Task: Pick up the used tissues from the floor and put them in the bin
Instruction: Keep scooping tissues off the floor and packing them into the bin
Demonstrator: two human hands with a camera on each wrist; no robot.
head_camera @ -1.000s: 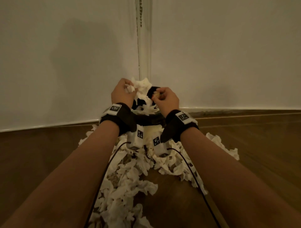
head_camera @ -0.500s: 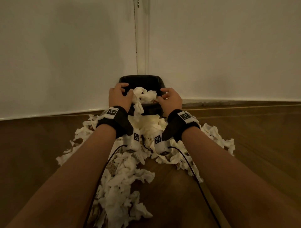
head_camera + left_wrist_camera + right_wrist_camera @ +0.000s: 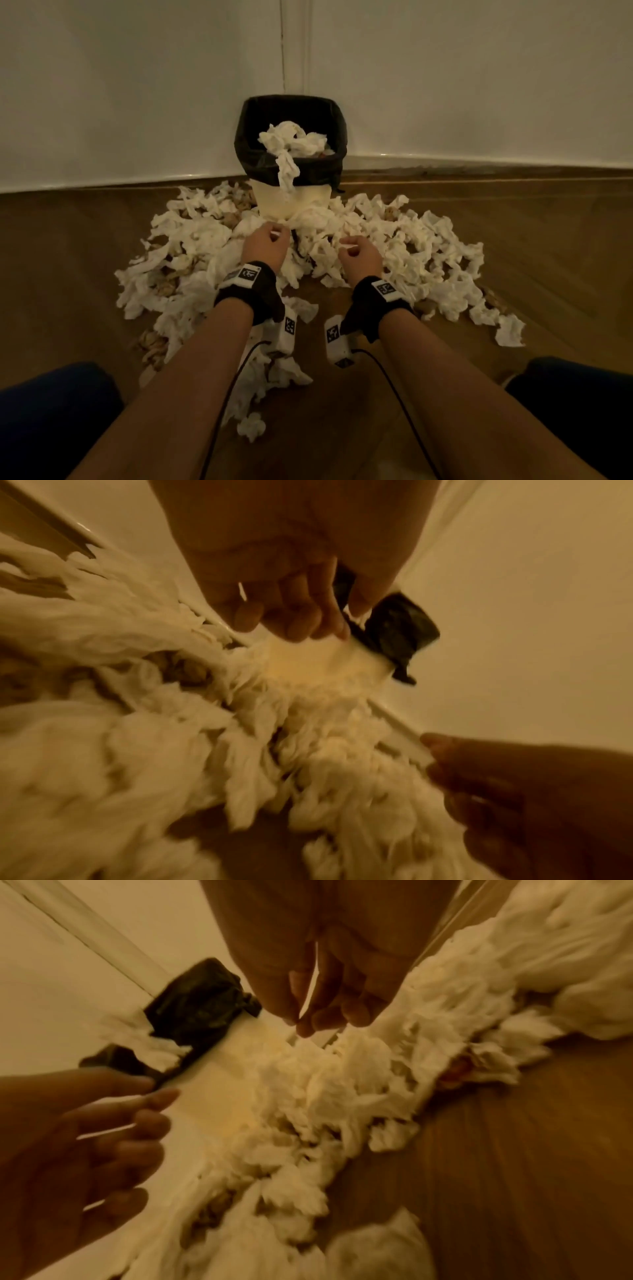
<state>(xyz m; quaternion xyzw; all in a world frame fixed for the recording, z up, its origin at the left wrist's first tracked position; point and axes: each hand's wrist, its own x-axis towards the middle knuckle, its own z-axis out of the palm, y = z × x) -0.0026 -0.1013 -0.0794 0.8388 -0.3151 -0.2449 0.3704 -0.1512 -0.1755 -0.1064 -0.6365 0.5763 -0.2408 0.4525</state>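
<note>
Both hands hover low over the tissue heap just in front of the bin [image 3: 246, 137]; left hand [image 3: 265, 245] has its fingers [image 3: 301, 620] loosely curled and bunched, holding nothing that shows; right hand [image 3: 359, 255] likewise, fingers [image 3: 325, 1010] curled close with thumb near the fingertips, no tissue visibly pinched.

Used tissues [image 3: 205, 240] lie spread wide over the wooden floor [image 3: 85, 240], piled against the bin's pale base; a clump [image 3: 294, 138] sits inside the black liner, one strand [image 3: 286, 169] draped over the front rim and hanging down outside.

Risks, as judged: the hanging strand may slide out and drag the clump with it if brushed; the bin looks light, so a knock from either hand could shift or tip it; a big loose grab likely sheds pieces on the way up; crumpled tissue tears and snags, so a handful may come apart.

Around: white walls [image 3: 137, 85] meeting in a corner behind the bin, skirting along the floor; wrist cameras with cables [image 3: 394, 383] trail beneath the forearms and could catch tissues; a stray tissue [image 3: 251, 425] lies near the person's knees; dark-clothed legs [image 3: 51, 411] at both lower edges; nothing blocks the bin mouth.
</note>
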